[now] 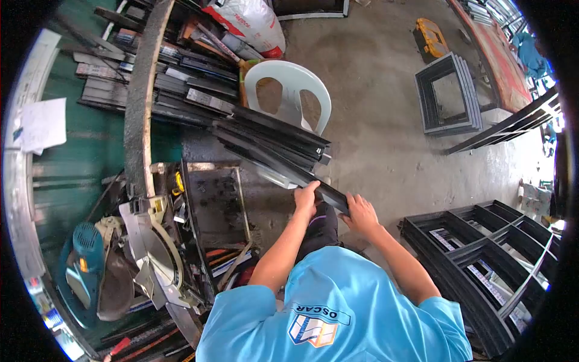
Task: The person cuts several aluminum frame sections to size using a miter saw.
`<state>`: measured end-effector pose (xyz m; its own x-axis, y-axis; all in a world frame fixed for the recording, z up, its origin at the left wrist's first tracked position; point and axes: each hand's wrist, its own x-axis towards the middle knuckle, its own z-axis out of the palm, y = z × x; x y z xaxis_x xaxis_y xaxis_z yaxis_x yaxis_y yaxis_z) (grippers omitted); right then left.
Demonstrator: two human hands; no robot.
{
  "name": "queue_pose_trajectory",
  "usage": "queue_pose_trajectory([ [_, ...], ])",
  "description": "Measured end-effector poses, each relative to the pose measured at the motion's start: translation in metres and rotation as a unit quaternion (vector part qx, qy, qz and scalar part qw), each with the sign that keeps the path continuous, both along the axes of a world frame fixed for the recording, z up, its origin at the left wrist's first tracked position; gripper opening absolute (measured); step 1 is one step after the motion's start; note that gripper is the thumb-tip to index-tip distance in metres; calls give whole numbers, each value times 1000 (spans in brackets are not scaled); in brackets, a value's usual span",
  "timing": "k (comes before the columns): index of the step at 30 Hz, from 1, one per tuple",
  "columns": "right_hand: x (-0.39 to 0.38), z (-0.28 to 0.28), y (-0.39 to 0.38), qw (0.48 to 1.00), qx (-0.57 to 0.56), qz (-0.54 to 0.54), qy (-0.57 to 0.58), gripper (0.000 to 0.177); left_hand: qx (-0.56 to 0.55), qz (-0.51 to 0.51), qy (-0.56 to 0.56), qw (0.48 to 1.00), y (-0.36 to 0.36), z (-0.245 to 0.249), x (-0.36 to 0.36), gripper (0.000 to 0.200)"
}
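Note:
A long dark metal profile (332, 198) slants across the middle of the head view. My left hand (306, 199) is closed around it, thumb along the top. Near its lower right end, my right hand (362, 215) grips the same profile, fingers over the upper side. Its far end runs in among a stack of similar dark profiles (271, 130), so that part is hidden. The stack lies in front of a white plastic chair (289, 84).
On my left stands a miter saw (160, 253) with a teal motor housing (87, 241). A dark tray (217, 205) is beside it. Black frames (482, 253) lie at right; grey frames (449, 93) stand farther off, near a yellow case (432, 37). Someone in blue (531, 54) is at far right.

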<state>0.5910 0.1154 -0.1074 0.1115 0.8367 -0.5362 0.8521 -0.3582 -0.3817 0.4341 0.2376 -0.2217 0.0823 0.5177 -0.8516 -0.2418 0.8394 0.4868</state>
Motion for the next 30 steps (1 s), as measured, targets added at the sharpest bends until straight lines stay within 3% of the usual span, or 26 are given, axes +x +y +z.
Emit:
queue_pose_trajectory([
  [1,7,-3,21,997,66,29,7,67,4,10,-14,1000,21,-7,1,31],
  [2,14,-5,38,990,130,47,11,69,57,-13,110,992,44,-38,2,33],
  [3,18,-8,53,988,153,-6,36,67,179,-17,122,976,68,-98,-11,39],
  [4,24,-13,60,980,176,-79,39,66,140,-91,149,975,103,-116,-22,39],
  [5,31,-29,53,967,210,-131,58,58,56,-131,161,977,134,-50,-21,38],
  [6,39,-30,44,967,124,-209,75,49,305,-245,129,911,152,-77,-37,36],
  [7,56,-32,36,977,74,-181,83,48,9,-42,71,997,186,-33,0,39],
  [8,71,-43,20,975,12,-194,110,53,24,-88,54,994,216,-48,4,46],
  [9,82,-41,1,973,14,-207,100,50,67,-72,68,993,242,-85,-3,58],
  [11,110,-59,-48,966,-101,-230,61,48,60,-75,149,984,291,-132,-4,74],
  [12,116,-76,-76,959,-146,-236,53,47,47,-89,200,975,310,-136,-3,75],
  [13,123,-66,-97,935,-191,-296,48,47,33,-70,226,971,318,-132,7,71],
  [14,126,-58,-122,906,-234,-348,48,46,31,-112,254,960,328,-136,9,73],
  [15,121,-82,-168,893,-197,-405,24,43,33,-114,254,960,330,-139,11,73],
  [17,112,-65,-213,852,-228,-471,12,41,111,-245,301,915,331,-138,11,79],
  [18,100,-71,-242,839,-201,-505,-15,42,25,-89,329,940,337,-146,22,86],
  [23,60,-59,-275,812,-283,-507,47,41,20,-129,376,917,324,-147,4,87],
  [25,51,-59,-265,817,-272,-495,113,43,17,-223,409,885,316,-135,-5,88],
  [27,51,-65,-247,820,-254,-498,125,45,45,-275,418,864,299,-133,-11,74],
  [29,58,-65,-229,827,-155,-519,151,44,276,-476,408,729,272,-143,-29,59],
  [30,65,-63,-222,826,-148,-522,152,44,315,-577,376,653,248,-125,-27,54],
])
